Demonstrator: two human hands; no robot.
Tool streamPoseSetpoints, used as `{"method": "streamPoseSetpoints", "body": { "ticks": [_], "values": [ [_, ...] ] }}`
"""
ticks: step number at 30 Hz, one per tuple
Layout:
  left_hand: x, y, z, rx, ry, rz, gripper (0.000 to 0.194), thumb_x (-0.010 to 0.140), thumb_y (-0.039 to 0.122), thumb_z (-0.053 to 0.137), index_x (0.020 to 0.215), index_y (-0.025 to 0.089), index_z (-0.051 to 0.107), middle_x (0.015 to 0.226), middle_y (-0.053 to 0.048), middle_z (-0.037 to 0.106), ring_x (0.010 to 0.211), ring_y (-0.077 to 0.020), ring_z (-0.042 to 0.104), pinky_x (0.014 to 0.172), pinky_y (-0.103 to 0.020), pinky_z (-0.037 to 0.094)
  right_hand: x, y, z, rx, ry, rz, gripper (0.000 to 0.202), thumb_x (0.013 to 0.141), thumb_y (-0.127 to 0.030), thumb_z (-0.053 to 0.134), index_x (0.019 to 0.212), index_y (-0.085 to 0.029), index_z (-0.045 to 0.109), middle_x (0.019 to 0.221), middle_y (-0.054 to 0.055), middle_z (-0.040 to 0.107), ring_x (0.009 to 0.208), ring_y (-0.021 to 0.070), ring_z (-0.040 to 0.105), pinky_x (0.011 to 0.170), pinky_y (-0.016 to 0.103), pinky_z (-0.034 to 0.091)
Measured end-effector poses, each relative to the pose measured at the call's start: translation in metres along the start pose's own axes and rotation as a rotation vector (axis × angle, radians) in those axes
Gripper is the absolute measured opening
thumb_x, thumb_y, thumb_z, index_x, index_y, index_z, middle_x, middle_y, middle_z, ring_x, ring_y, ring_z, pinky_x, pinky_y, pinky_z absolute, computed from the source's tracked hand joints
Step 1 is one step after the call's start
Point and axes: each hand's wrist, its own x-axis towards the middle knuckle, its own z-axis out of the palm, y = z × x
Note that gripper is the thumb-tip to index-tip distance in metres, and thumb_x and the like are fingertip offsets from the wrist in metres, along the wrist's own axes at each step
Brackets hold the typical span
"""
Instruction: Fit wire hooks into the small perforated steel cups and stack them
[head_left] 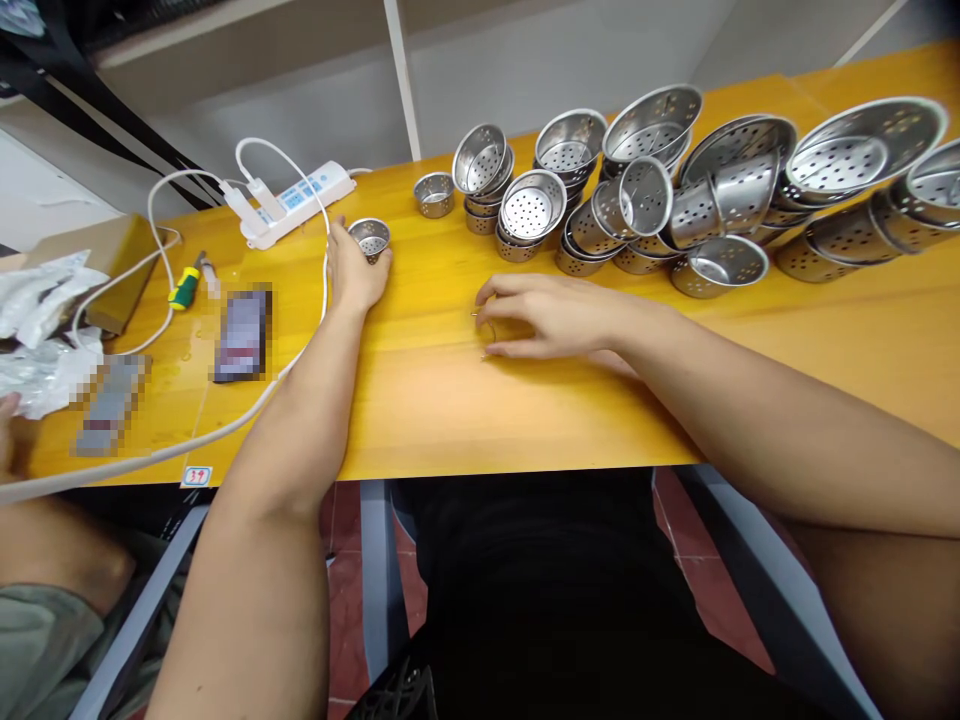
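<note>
My left hand [355, 268] is wrapped around a small perforated metal cup [370, 238] near the back left of the yellow table [420, 400]. Over the middle of the table is my right hand [544, 315], palm down, with its fingers apart and curved. A thin wire-like piece [491, 330] shows between its thumb and fingers, too small to make out well. Beyond the two hands, a single small metal cup [434, 195] stands by itself. Stacks of perforated metal cups [531, 207] of several sizes fill the back right, some of them tilted.
At the left are a white power strip [300, 205] with cables, a green and yellow screwdriver [184, 288], two blurred phone-like items [244, 335], a cardboard box [131, 270] and plastic bags [52, 370]. Another person's knee [60, 550] shows at the lower left.
</note>
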Motion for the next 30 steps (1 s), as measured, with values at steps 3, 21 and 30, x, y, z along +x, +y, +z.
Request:
{"method": "streamPoseSetpoints", "body": {
  "ticks": [3, 21, 30],
  "values": [
    [-0.003, 0.016, -0.001, 0.095, 0.079, -0.120, 0.102, 0.079, 0.008, 0.095, 0.165, 0.015, 0.041, 0.187, -0.028, 0.042, 0.187, -0.0423, 0.032, 0.162, -0.058, 0.017, 0.000, -0.006, -0.005, -0.124, 0.262, 0.148, 0.044, 0.115, -0.051, 0.062, 0.148, -0.025, 0.076, 0.158, 0.019, 0.069, 0.118, 0.0386, 0.079, 0.099, 0.055, 0.065],
    [-0.048, 0.084, 0.025, -0.099, -0.334, 0.497, 0.096, 0.094, 0.078, 0.083, 0.170, 0.033, 0.045, 0.184, -0.018, 0.050, 0.173, -0.0440, 0.053, 0.147, -0.067, 0.044, 0.016, 0.019, -0.004, -0.100, 0.654, 0.351, 0.056, 0.123, -0.068, 0.035, 0.136, -0.027, 0.070, 0.148, 0.023, 0.068, 0.128, 0.0391, 0.067, 0.115, 0.062, 0.060],
    [-0.067, 0.107, 0.024, -0.145, -0.320, 0.507, 0.106, 0.092, 0.093, 0.079, 0.172, 0.035, 0.040, 0.177, -0.014, 0.057, 0.175, -0.0420, 0.054, 0.150, -0.067, 0.044, 0.020, -0.022, 0.013, -0.014, 0.496, 0.047, 0.033, 0.121, -0.038, 0.046, 0.138, -0.028, 0.072, 0.159, 0.018, 0.070, 0.134, 0.0392, 0.073, 0.111, 0.061, 0.065]
  ]
}}
